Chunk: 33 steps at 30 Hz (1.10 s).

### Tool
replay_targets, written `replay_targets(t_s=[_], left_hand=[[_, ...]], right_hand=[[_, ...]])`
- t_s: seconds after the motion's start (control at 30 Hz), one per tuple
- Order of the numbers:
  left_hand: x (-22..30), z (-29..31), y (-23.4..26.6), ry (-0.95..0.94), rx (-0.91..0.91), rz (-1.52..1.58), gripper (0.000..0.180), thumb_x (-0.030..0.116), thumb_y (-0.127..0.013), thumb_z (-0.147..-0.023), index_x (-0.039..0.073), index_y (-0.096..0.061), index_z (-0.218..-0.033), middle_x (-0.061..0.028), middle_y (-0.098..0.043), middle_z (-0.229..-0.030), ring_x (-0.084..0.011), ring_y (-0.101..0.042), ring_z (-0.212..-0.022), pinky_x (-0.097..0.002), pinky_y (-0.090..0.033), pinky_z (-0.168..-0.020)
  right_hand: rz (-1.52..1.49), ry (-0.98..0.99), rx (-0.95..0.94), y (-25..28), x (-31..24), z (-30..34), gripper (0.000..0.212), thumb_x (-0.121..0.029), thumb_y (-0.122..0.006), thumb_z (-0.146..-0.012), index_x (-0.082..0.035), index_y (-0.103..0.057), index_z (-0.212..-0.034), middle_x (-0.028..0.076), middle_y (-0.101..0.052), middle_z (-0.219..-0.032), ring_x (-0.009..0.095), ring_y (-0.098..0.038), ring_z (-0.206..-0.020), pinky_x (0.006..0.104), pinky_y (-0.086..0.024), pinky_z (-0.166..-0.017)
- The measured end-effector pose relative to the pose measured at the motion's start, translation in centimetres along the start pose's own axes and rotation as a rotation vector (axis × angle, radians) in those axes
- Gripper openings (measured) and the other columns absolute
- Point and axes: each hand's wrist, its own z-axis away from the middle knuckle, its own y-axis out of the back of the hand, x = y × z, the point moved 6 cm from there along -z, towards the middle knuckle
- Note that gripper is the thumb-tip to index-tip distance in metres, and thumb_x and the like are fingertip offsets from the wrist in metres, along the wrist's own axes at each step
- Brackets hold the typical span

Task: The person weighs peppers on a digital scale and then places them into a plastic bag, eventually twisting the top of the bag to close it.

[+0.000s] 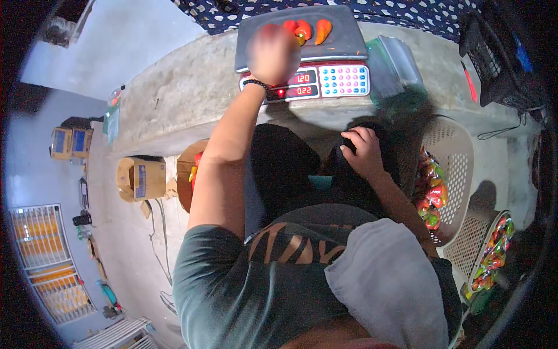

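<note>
Left hand (273, 58): blurred; grip not discernible. Scale display (304, 84): left portion hidden behind the left arm (224, 154). Carton (184, 174): partly covered by same arm. White rack (116, 335): cut off by lower edge.

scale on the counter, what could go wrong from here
The left hand is blurred over the pan of the scale; if it presses there, the reading could be off. The peppers lie loose on the pan, so a nudge might roll one off. The plastic bags lie close beside the scale and could slide if brushed.
</note>
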Motion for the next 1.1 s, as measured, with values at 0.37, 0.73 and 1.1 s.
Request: replay_targets(t_s=[0.37,0.73,1.1], left_hand=[[-0.4,0.0,0.5,0.063,0.088,0.005,0.044,0.029,-0.061,-0.073,0.016,-0.051,-0.114,-0.0071,-0.053,-0.114,-0.0326,-0.04,-0.112,-0.0521,-0.024,-0.093],[-15.7,22.3,4.7,0.858,0.285,0.018,0.056,0.025,-0.063,-0.07,0.009,-0.044,-0.12,-0.0129,-0.046,-0.121,-0.033,-0.035,-0.116,-0.0452,-0.024,-0.099],[-20.3,61.5,4.1,1.609,-0.398,-0.407,0.038,0.029,-0.062,-0.068,0.009,-0.056,-0.1,-0.0139,-0.054,-0.106,-0.0363,-0.05,-0.097,-0.0456,-0.042,-0.083]], right_hand=[[0.078,-0.06,-0.113,-0.4,0.1,-0.1,0.034,-0.024,-0.062,-0.07,-0.01,-0.057,-0.101,0.014,-0.049,-0.103,0.032,-0.045,-0.101,0.0437,-0.035,-0.089],[-0.096,-0.221,0.003,0.8,3.1,-5.5,0.04,-0.01,-0.059,-0.078,-0.006,-0.049,-0.116,0.009,-0.055,-0.102,0.021,-0.053,-0.094,0.0328,-0.043,-0.081],[0.122,-0.027,-0.127,1.8,13.7,-29.9,0.058,-0.036,-0.056,-0.083,-0.003,-0.04,-0.128,0.013,-0.045,-0.127,0.022,-0.046,-0.111,0.0324,-0.037,-0.091]])
